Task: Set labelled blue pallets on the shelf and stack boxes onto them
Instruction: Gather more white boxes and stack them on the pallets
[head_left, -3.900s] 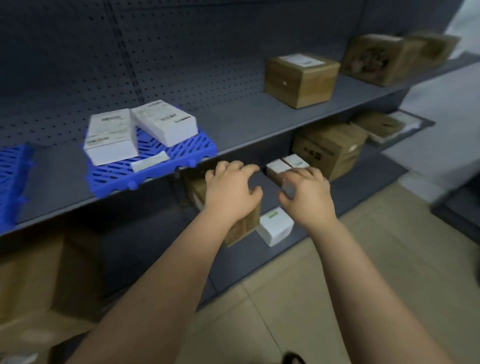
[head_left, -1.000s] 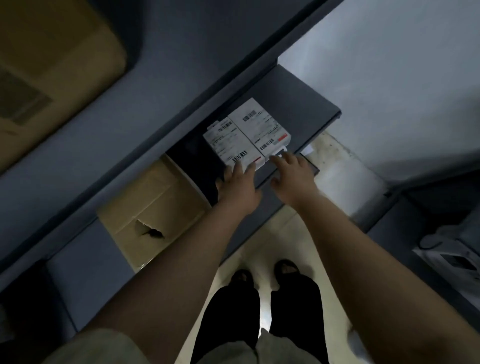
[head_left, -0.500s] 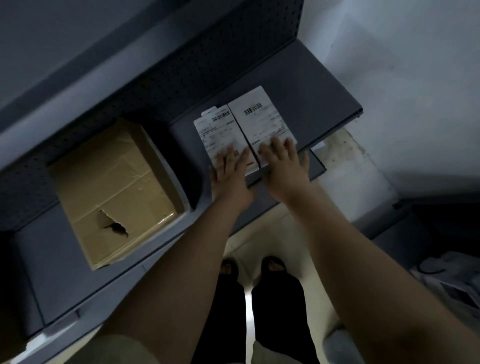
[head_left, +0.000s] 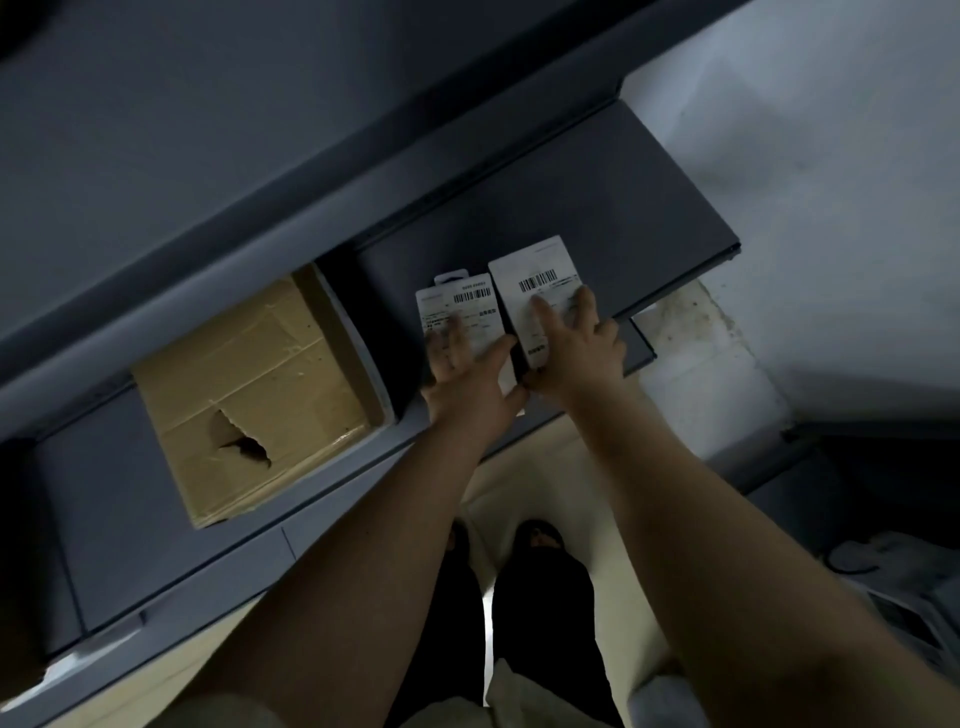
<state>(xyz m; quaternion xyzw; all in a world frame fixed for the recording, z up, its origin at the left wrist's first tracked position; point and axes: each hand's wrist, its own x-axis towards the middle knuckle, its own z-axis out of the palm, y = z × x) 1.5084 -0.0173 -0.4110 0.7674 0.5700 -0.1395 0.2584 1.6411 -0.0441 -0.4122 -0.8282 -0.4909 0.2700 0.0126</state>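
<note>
I look straight down at the grey bottom shelf. Two white boxes with barcode labels lie side by side near its front edge. My left hand holds the left white box, fingers spread on its top and thumb at its near right edge. My right hand grips the right white box, fingers over the label; this box sits slightly farther back and apart from the other. No blue pallet is in view.
A brown cardboard box with a torn hole stands on the same shelf to the left. The upper shelf overhangs at top left. My feet are on the pale floor just before the shelf. Grey clutter lies at the right.
My view swung from the middle shelf with the blue pallet down to the bottom shelf. Both hands reached the two white boxes and closed on them; the right box has shifted away from the left.
</note>
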